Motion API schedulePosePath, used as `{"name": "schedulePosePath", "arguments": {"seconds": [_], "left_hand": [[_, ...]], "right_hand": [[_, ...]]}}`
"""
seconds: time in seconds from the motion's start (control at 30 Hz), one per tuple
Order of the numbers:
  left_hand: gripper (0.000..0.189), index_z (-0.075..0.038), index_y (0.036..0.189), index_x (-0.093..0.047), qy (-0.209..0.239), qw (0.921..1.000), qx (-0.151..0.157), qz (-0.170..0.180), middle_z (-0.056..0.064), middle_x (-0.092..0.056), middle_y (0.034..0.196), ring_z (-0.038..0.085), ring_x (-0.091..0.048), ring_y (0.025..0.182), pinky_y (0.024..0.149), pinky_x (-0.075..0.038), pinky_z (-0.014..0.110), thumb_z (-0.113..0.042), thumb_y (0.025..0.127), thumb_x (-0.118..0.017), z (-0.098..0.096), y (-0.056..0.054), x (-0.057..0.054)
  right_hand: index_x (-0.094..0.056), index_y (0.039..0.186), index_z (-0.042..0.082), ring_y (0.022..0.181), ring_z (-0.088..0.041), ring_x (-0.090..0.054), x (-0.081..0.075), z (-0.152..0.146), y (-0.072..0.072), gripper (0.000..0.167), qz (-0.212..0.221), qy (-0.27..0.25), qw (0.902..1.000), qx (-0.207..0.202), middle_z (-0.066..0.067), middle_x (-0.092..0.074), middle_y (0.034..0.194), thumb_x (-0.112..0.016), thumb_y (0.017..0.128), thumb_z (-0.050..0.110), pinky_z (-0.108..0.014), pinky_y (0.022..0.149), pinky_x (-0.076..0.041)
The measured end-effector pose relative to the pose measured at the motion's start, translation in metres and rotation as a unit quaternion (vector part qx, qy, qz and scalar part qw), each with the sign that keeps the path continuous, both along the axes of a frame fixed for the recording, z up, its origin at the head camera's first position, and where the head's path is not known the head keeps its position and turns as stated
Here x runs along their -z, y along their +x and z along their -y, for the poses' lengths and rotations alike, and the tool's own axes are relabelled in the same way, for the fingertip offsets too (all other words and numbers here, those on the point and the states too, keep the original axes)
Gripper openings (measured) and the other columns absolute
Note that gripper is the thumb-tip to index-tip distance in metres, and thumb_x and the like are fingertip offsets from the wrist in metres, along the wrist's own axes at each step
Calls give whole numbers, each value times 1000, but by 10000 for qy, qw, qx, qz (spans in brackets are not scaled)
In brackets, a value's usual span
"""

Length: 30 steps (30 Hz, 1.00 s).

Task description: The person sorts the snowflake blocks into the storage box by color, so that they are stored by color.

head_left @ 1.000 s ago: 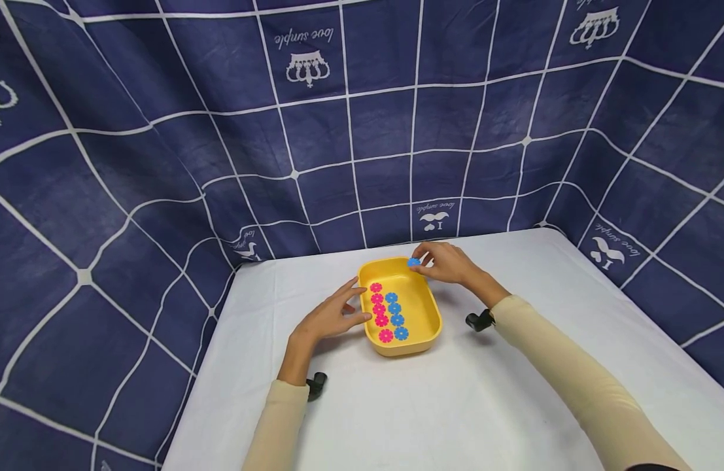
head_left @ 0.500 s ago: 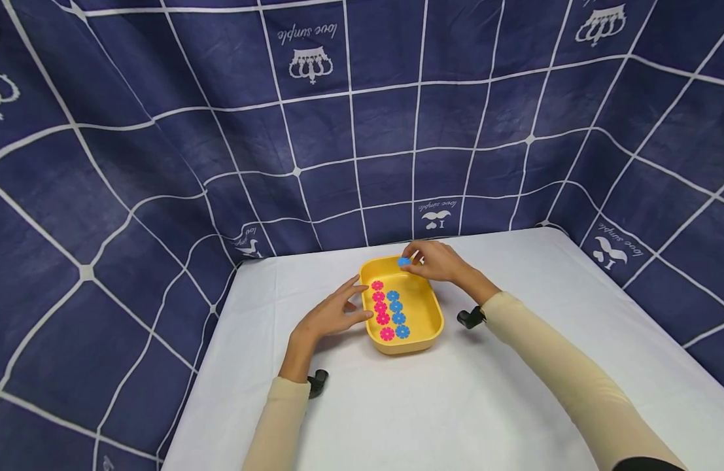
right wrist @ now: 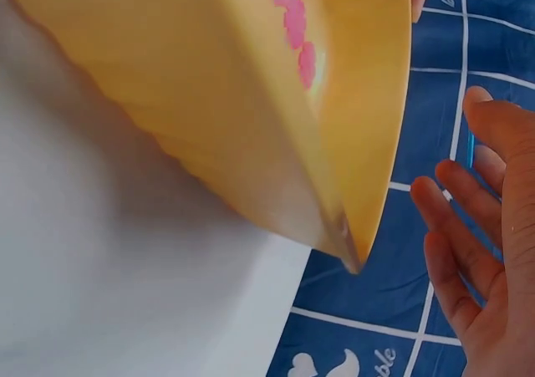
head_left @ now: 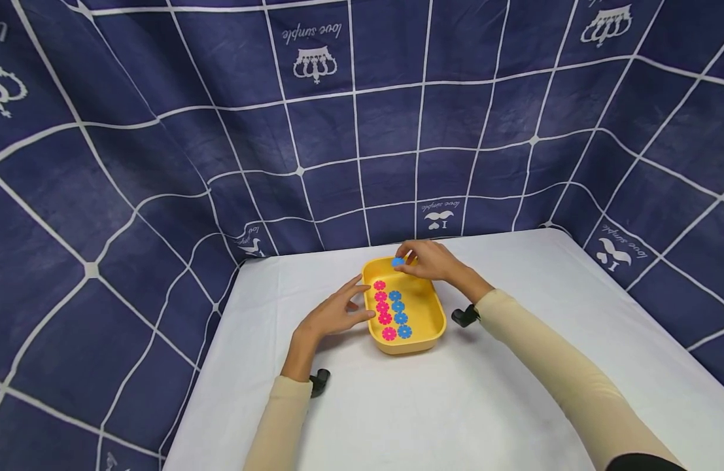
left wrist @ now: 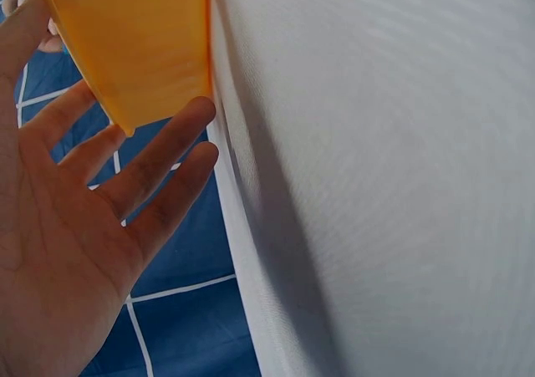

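Observation:
A yellow rectangular tray (head_left: 423, 313) stands on the white table. Inside it, pink flower-shaped plastic discs (head_left: 382, 306) form a column along the left, with a second column of blue flower-shaped discs (head_left: 399, 306) beside it. Above the tray's far end, my right hand (head_left: 433, 260) pinches another blue flower-shaped disc (head_left: 398, 261) between thumb and fingers; in the right wrist view only this disc's thin edge (right wrist: 471, 150) shows. My left hand (head_left: 329, 316) rests at the tray's left side, fingers spread, with thumb and fingertips at the rim. The left wrist view shows its extended fingers (left wrist: 159, 164) by the tray's outer wall (left wrist: 142, 43).
The white cloth-covered table (head_left: 444, 405) extends around the tray on every side. A dark blue curtain (head_left: 385, 124) with white grid lines hangs behind the table and along both sides. A small black device (head_left: 466, 316) sits at each wrist.
My right hand has moved left with the blue disc, from the tray's far right corner to over its far end. My left hand keeps its place at the rim. The head view has shifted slightly.

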<state>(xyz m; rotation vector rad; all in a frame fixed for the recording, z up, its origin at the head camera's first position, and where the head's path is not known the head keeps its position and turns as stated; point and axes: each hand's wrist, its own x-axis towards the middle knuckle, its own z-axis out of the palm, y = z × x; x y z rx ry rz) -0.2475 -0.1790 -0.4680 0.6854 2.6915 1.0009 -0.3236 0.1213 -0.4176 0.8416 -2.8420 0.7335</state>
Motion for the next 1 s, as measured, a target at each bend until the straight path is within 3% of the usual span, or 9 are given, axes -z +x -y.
{"name": "schedulePosePath", "arguments": {"seconds": [0.73, 1.0], "left_hand": [[76, -28, 162, -50, -64, 10000, -8, 43, -14, -19, 179, 19, -69, 124, 107, -55, 49, -57, 97, -75, -3, 1, 3], [77, -26, 162, -50, -59, 10000, -60, 1, -14, -19, 179, 19, -69, 124, 107, -55, 50, -58, 96, -75, 0, 2, 0]], "right_hand": [[-76, 119, 14, 99, -18, -78, 0, 12, -2, 37, 40, 239, 9996, -126, -2, -79, 116, -83, 96, 42, -38, 87, -64], [-76, 120, 12, 99, -20, -78, -8, 18, -6, 38, -41, 473, 9981, -400, -3, -80, 116, -82, 96, 41, -37, 86, -64]]}}
